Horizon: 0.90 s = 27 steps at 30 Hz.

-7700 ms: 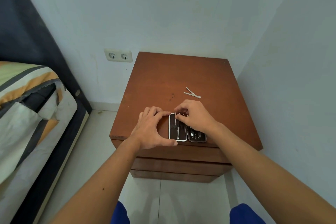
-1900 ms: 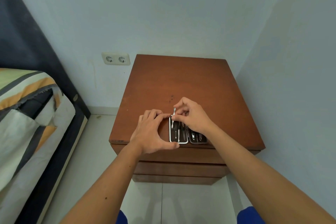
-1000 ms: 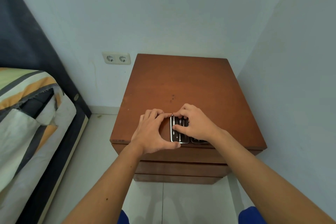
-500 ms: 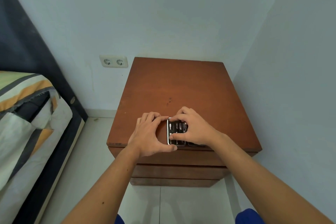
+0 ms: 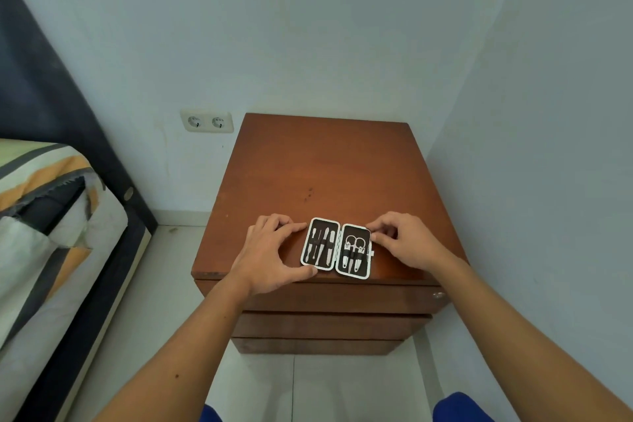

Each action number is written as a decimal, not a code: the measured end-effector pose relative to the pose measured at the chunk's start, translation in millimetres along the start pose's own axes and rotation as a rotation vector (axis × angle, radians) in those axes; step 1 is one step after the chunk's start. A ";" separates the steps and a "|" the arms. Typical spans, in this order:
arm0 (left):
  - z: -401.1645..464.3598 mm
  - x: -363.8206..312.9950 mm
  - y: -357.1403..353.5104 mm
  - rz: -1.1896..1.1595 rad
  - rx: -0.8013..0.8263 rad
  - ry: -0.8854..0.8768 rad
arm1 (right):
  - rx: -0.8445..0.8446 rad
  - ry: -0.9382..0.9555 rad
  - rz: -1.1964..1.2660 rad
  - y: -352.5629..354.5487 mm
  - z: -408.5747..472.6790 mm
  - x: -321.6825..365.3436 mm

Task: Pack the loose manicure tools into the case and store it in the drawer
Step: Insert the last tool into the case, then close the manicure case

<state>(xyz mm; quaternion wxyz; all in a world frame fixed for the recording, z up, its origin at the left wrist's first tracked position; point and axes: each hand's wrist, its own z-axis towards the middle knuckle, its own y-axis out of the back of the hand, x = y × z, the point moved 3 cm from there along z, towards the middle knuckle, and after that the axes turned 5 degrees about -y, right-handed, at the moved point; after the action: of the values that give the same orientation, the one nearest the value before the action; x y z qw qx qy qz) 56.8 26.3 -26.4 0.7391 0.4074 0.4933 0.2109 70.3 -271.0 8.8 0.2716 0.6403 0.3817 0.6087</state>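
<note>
Silver manicure tools (image 5: 321, 243) sit strapped inside the open case (image 5: 336, 247), lying low-centre on the wooden nightstand (image 5: 325, 175). Left hand (image 5: 270, 257) brackets its left edge, fingers spread; right hand (image 5: 404, 241) pinches its right edge. Packing looks done; closing the case and the drawer (image 5: 342, 298) remain.

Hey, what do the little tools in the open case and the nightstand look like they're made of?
Tools: likely polished steel, silvery and glinting against the case's dark lining. Nightstand: looks like wood or wood veneer, reddish-brown with a dull satin finish and small dark marks.
</note>
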 end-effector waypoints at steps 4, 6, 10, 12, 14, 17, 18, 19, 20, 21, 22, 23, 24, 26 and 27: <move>2.7 2.5 0.1 -0.038 -0.051 0.002 | 0.008 -0.036 0.050 1.7 -15.8 -5.9; 5.3 2.0 -0.3 -0.047 -0.071 0.033 | -0.027 -0.019 0.055 -3.5 -26.5 -6.4; 12.1 -0.3 -0.4 -0.058 -0.062 0.113 | -0.116 0.000 0.096 -19.3 -47.3 -5.2; 14.7 -0.2 0.5 -0.083 -0.070 0.154 | -0.154 0.009 0.133 -27.7 -56.6 -3.3; 16.2 -0.1 0.5 -0.096 -0.084 0.184 | -0.192 0.026 0.147 -36.7 -64.9 -0.7; 17.5 -0.7 -0.5 -0.099 -0.092 0.204 | -0.223 0.054 0.146 -47.9 -73.4 2.8; 17.5 -0.8 -0.7 -0.101 -0.095 0.206 | -0.221 0.059 0.149 -48.6 -75.0 4.1; 17.3 -1.3 -0.9 -0.101 -0.097 0.206 | -0.214 0.061 0.150 -47.6 -74.9 3.6; 17.2 -1.6 -1.3 -0.101 -0.096 0.203 | -0.200 0.059 0.151 -44.9 -73.8 2.2; 16.6 -2.2 -1.2 -0.100 -0.095 0.199 | -0.185 0.058 0.151 -41.6 -72.4 1.5; 16.4 -2.3 -1.4 -0.103 -0.098 0.195 | -0.176 0.056 0.153 -37.8 -70.6 1.6; 15.8 -2.8 -1.0 -0.112 -0.105 0.192 | -0.176 0.051 0.167 -33.8 -67.7 1.6; 15.3 -2.7 -0.7 -0.127 -0.115 0.193 | -0.187 0.037 0.188 -29.9 -63.4 1.7; 14.9 -2.5 -1.1 -0.152 -0.136 0.198 | -0.209 0.001 0.199 -26.9 -48.7 0.7; 14.7 -2.1 -1.4 -0.158 -0.142 0.203 | -0.209 -0.022 0.175 -26.7 -40.0 2.1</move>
<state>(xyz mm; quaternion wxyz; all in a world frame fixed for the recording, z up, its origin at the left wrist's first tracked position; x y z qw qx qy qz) 69.0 18.2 -23.7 0.7267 0.2907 0.5797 0.2266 26.6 -259.0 -7.2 0.2867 0.6460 0.2560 0.6595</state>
